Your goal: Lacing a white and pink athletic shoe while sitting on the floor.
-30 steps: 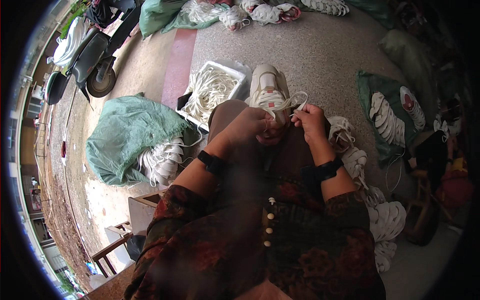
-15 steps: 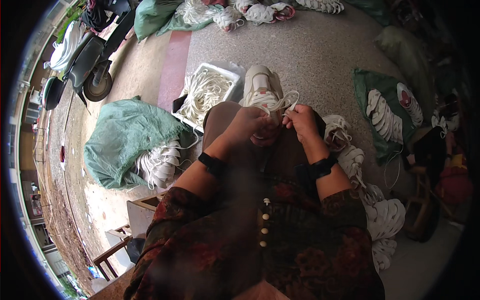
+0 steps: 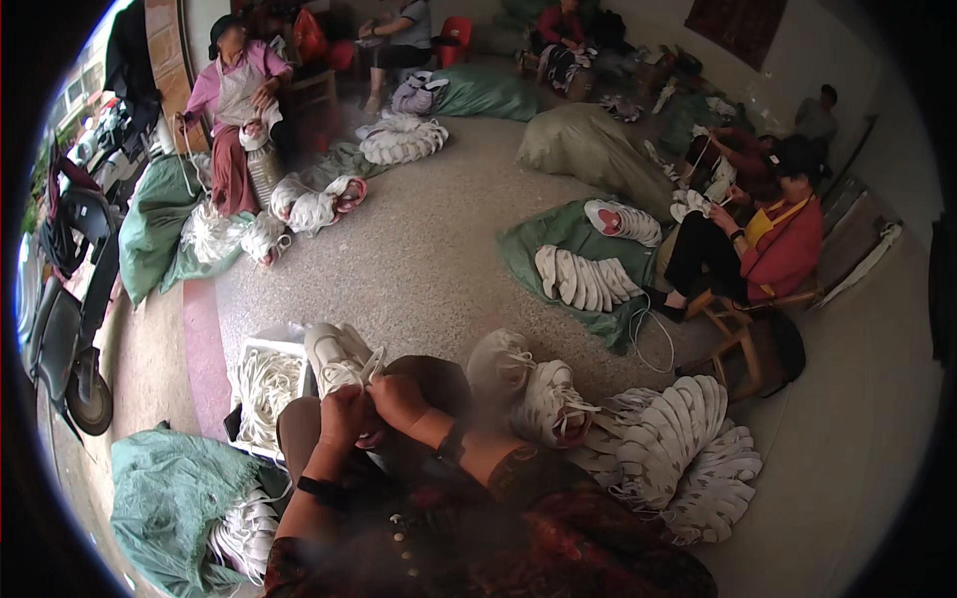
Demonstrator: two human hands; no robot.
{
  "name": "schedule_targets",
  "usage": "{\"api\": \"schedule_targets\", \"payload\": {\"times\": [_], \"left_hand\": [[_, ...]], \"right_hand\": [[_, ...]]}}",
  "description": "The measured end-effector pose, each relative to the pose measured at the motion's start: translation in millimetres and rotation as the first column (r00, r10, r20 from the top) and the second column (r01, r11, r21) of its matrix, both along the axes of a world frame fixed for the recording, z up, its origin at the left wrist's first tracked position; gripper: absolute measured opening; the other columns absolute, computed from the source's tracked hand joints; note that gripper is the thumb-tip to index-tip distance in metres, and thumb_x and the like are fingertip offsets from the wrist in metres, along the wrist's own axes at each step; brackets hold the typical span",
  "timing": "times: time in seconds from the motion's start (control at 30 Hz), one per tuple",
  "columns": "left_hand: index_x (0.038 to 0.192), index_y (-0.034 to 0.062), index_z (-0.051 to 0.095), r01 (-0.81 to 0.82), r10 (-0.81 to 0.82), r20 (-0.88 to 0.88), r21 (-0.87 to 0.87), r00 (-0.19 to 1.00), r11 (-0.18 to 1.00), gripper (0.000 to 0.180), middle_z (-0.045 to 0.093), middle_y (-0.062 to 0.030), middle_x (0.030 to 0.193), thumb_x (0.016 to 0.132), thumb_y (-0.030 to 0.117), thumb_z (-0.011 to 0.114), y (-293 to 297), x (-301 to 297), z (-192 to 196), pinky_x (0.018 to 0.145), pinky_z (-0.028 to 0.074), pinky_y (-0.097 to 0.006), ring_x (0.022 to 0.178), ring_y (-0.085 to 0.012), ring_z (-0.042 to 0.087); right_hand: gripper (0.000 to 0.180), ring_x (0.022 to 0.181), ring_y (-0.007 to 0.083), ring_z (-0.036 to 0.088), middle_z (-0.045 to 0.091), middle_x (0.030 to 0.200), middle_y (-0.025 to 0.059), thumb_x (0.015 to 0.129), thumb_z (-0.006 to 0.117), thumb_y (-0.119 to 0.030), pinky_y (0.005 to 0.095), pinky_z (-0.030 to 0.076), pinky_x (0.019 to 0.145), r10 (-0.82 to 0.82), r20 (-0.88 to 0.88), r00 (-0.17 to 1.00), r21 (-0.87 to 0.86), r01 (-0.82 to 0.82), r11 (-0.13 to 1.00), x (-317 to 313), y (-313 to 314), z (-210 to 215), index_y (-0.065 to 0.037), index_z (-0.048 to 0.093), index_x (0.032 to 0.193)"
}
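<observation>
A beige-and-white sneaker points away from me at my knees. My left hand is closed at the near end of its lacing, fingers pinched on the lace. Close beside it, my right hand is also closed and pinches the white shoelace, which rises in a loop above the shoe. The hands nearly touch each other. My fingers hide the lace ends and part of the shoe's opening. Left of the shoe, a white box holds a heap of loose white laces.
White shoe uppers lie in bundles to my right. A green sack spills more at lower left. Another green sack lies ahead under uppers. A person in red sits right, another in pink far left. A scooter stands left.
My view has swung up and to the right, bringing the room and other people in. My right hand has come closer to the left, and the lace loop is smaller.
</observation>
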State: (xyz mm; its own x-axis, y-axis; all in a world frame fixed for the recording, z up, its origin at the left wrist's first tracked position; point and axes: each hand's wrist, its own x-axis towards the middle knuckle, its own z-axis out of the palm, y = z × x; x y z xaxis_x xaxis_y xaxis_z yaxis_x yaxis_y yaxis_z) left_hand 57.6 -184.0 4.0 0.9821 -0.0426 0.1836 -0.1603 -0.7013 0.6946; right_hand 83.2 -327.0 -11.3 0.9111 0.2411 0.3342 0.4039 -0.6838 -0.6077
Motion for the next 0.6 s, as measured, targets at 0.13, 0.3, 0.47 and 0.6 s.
{"api": "schedule_targets", "payload": {"times": [0.13,0.3,0.47,0.6], "left_hand": [[0.087,0.0001,0.068,0.006,-0.006,0.006,-0.025,1.000,1.000,0.018,0.064,-0.0206,0.072,0.077,0.012,0.059,-0.7,2.9,-2.7,0.063,0.050,-0.037,0.070,-0.0303,0.066],[0.082,0.0011,0.068,0.010,-0.009,-0.044,0.029,0.999,1.000,0.016,0.064,-0.0215,0.072,0.076,0.014,0.060,-4.8,7.2,2.1,0.064,0.050,-0.040,0.068,-0.0340,0.064],[0.074,0.0029,0.066,0.102,-0.073,-0.096,0.358,0.993,0.928,0.017,0.063,-0.0196,0.068,0.078,0.018,0.058,-12.4,17.1,-1.4,0.062,0.050,-0.042,0.067,-0.0344,0.064],[0.068,0.0018,0.065,0.083,-0.081,-0.029,0.573,0.996,0.815,0.014,0.064,-0.0179,0.067,0.072,0.011,0.056,-17.6,20.0,-8.4,0.057,0.053,-0.042,0.064,-0.0339,0.065]], "right_hand": [[0.016,0.060,0.0321,0.063,0.061,0.061,0.0160,0.078,0.054,-0.017,0.0427,0.050,0.055,0.059,0.012,0.998,-0.143,-0.057,0.988,-0.6,0.3,-2.5,-0.004,0.059,0.070],[0.014,0.064,0.0317,0.064,0.062,0.067,0.0179,0.077,0.052,-0.012,0.0415,0.051,0.058,0.065,-0.069,0.996,-0.157,-0.075,0.985,2.0,7.3,-7.9,-0.003,0.060,0.070],[0.014,0.068,0.0350,0.063,0.062,0.069,0.0194,0.077,0.050,-0.011,0.0436,0.051,0.062,-0.040,-0.110,0.993,-0.042,0.035,0.998,0.4,5.8,-4.4,-0.003,0.061,0.071],[0.015,0.069,0.0356,0.063,0.063,0.071,0.0194,0.077,0.052,-0.012,0.0452,0.051,0.063,-0.062,-0.072,0.995,0.080,0.067,0.995,0.2,2.0,-2.7,-0.004,0.063,0.071]]}}
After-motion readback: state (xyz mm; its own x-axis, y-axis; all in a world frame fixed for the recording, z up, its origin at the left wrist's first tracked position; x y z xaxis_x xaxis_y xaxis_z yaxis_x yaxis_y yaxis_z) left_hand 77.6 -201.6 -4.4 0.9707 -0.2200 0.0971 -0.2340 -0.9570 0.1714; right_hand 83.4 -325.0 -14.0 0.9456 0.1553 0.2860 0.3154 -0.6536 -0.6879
